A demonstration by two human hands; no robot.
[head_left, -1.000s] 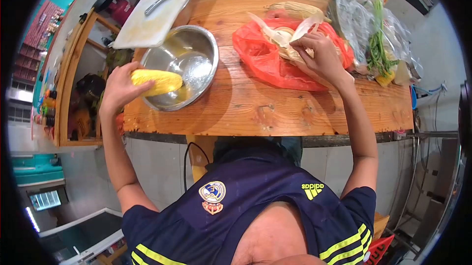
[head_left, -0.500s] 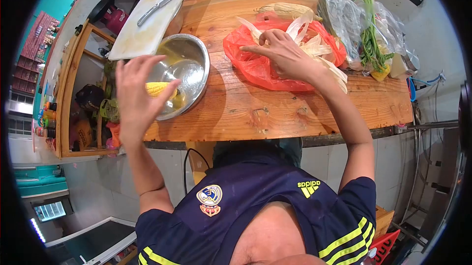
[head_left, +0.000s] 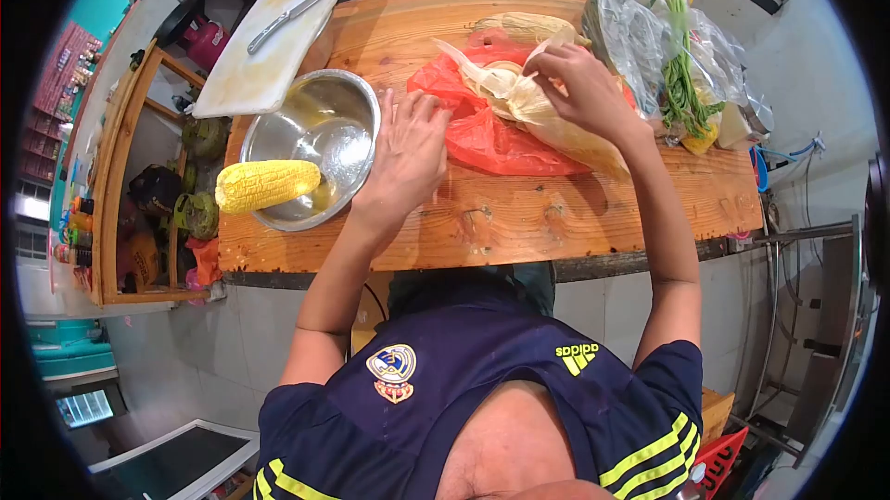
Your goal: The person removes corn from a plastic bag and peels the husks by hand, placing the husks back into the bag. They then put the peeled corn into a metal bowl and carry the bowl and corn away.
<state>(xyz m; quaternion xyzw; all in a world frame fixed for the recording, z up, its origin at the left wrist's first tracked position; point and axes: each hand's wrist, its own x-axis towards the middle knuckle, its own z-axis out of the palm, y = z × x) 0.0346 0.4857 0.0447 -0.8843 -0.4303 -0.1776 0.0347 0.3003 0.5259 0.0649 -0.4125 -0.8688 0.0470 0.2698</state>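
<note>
Head camera: the right hand bends its fingers over pale husks on the red bag; whether they pinch them, I cannot tell. The left hand, which held the peeled corn a second ago, has now let it go and come right, its empty fingers spread out beside the bag's left edge. That corn lies across the left, near side of the metal bowl, overhanging the rim, so the handwork appears to have shifted to the husks. Another ear lies beyond the bag.
</note>
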